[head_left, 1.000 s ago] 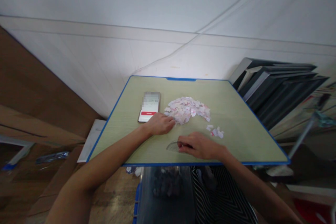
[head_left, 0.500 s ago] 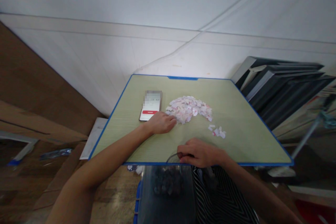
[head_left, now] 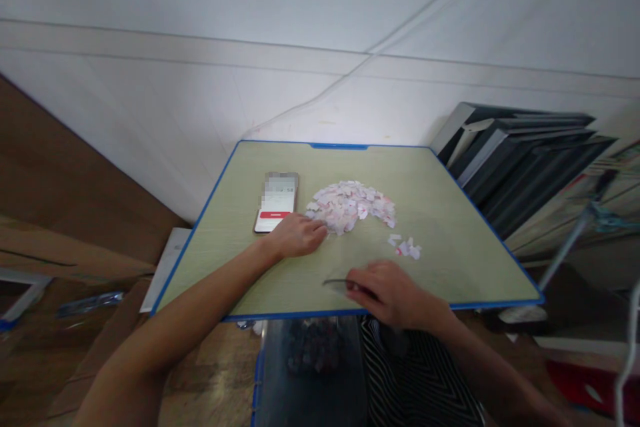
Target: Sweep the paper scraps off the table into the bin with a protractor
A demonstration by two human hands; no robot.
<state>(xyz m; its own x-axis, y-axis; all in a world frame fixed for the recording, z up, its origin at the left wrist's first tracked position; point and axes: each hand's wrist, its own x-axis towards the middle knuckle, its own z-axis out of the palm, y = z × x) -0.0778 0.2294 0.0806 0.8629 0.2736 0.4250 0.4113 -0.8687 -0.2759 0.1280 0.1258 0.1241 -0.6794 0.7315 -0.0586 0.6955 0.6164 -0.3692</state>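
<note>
A low pile of small white paper scraps [head_left: 345, 203], some marked pink or red, lies on the pale green board [head_left: 450, 213] with its blue rim. My left hand [head_left: 301, 235] rests at the pile's near left edge, fingers curled together and touching the scraps; what they pinch, if anything, is hidden. Near the board's front edge, my right hand [head_left: 387, 290] is closed round a thin tool [head_left: 334, 281] with a dark, curved edge. Motion blurs it, so its kind is unclear. Between this hand and the pile sit a few separate scraps [head_left: 406, 248].
A phone [head_left: 276, 203] with a lit screen lies left of the pile. Dark flat panels [head_left: 535, 163] lean against the wall on the right. Below the front edge is a translucent bin [head_left: 313, 387] with dark contents. A brown board [head_left: 65, 160] stands at left.
My right hand has lifted slightly off the front edge, and the tool in it has turned to lie more level. My left hand stays by the pile. The whole view has shifted a little.
</note>
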